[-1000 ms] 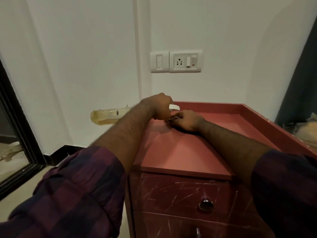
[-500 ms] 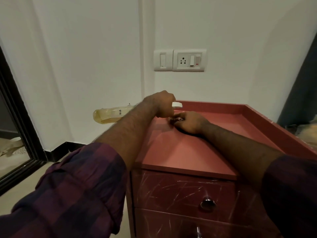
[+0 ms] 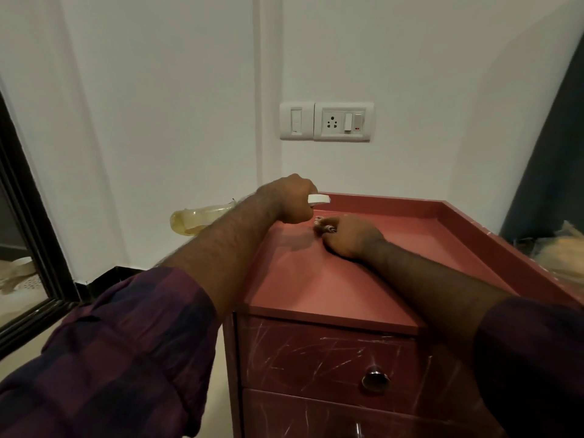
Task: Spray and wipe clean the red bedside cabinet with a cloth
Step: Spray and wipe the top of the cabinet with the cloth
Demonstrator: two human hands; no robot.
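Sideways, left hand point(image 3: 284, 200) grips yellowish spray bottle point(image 3: 196, 221); right hand point(image 3: 350, 237) clutches cloth point(image 3: 323, 225) on cabinet point(image 3: 316, 289).

Dusty red across the bedside cabinet point(image 3: 331, 279) top; darker red with pale scratch lines on the drawer front point(image 3: 316, 355). Purple-and-navy plaid on the sleeve point(image 3: 120, 349). Translucent pale yellow spray bottle point(image 3: 196, 219), white nozzle point(image 3: 317, 199). Possibly white-and-red striping on the cloth point(image 3: 324, 225).

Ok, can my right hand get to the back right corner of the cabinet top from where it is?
Probably yes. The right hand rests on the cabinet top gripping the cloth, and the surface between it and that corner looks bare; only the raised rim bounds it.
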